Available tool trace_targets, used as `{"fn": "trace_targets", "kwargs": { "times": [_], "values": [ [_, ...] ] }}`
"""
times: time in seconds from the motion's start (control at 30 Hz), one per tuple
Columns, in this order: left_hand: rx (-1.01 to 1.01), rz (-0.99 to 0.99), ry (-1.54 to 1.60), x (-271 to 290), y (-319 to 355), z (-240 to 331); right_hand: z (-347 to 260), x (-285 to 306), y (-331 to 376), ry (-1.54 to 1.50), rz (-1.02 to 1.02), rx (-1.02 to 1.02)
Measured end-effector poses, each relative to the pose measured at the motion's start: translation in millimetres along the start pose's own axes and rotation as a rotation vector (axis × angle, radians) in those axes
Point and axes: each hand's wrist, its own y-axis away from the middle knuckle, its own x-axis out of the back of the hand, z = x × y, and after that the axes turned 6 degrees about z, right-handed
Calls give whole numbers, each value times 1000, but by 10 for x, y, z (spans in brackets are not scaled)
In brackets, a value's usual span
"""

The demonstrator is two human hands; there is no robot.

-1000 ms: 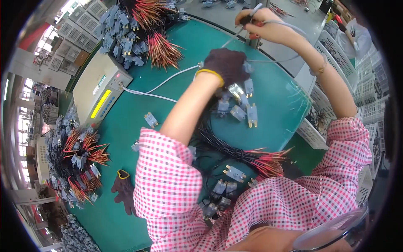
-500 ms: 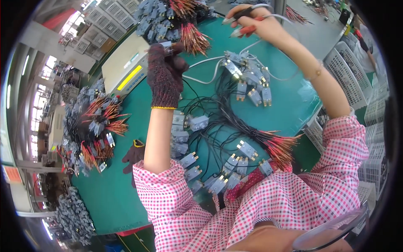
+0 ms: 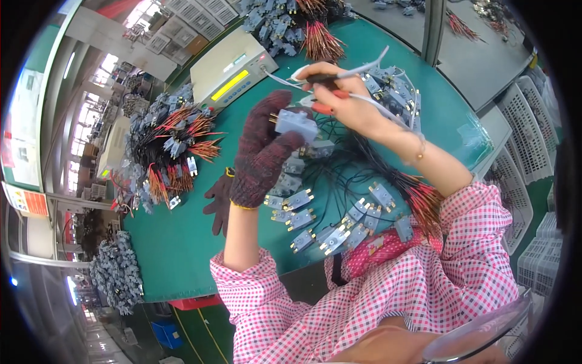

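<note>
My left hand (image 3: 257, 161), in a dark knitted glove, is closed around a grey plug (image 3: 297, 125) whose brass pins point left. My bare right hand (image 3: 354, 112) grips a pair of test probes, a black probe (image 3: 321, 79) and a red probe (image 3: 323, 108). Their tips are close to the plug; whether they touch it cannot be made out. Below both hands lies a bundle of black cables (image 3: 357, 159) with red-tipped wire ends (image 3: 419, 197). Several grey plugs (image 3: 335, 239) on these cables are spread along the near table edge.
A bench meter (image 3: 227, 67) with a yellow display stands at the back left. Cable heaps (image 3: 173, 136) lie at left and another heap (image 3: 273, 27) at the back. A spare glove (image 3: 218, 203) rests beside my left forearm. White baskets (image 3: 512, 158) stand at right.
My left hand has come nearer and turned, so the plug in it now shows. My right hand has moved left and nearer, bringing the probes close to the plug. The whole view has shifted.
</note>
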Motion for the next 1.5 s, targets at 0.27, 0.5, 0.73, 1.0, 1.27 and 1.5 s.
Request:
{"fn": "trace_targets", "kwargs": {
  "times": [0.27, 0.5, 0.73, 1.0, 1.27, 1.5],
  "values": [
    [68, 248, 853, 290, 52, -553, -184, 70, 352, 398, -218, 491],
    [-22, 398, -258, 314, 231, -302, -268, 21, 418, 448, -278, 623],
    [156, 479, -121, 75, 327, 22, -271, 89, 401, 432, -219, 469],
    [-128, 367, -103, -47, 461, -405, -275, -82, 358, -300, -505, -125],
    [-215, 337, -184, -100, 411, -427, -319, -3, 399, -50, -480, -7],
    [-265, 297, -147, -166, 383, -383, -401, 53, 391, 95, -444, 182]
  ]
}}
